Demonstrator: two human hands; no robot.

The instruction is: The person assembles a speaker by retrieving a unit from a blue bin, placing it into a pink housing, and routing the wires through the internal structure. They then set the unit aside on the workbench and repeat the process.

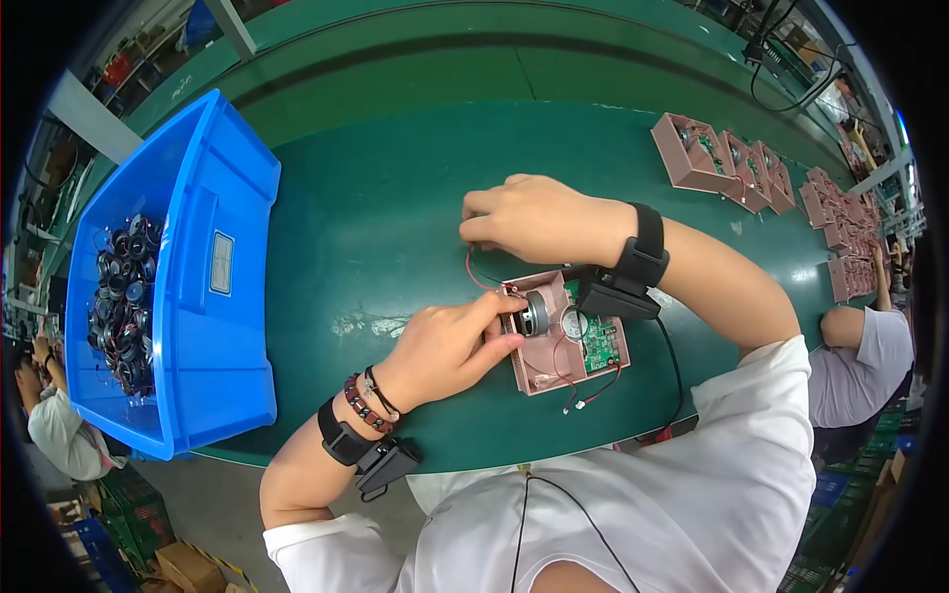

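The speaker (535,314) sits at frame centre against the left wall of a pink housing (546,376), its axis running roughly left to right, metal back facing right. The left hand (435,341) clamps the speaker; the right hand (519,217), above, pinches a wire (469,272). The blue bin's (225,346) label (221,263), far left, is illegible.

The left-hand grip (435,346) holds the round speaker (535,314) against the left wall of the open pink housing (556,379). A red wire (471,273) reaches the curled fingertips of the right-hand grip (529,217). A green circuit board (600,343) occupies the housing's right side. On the counter (346,208), a blue bin (225,346) at left contains loose speakers (124,296).
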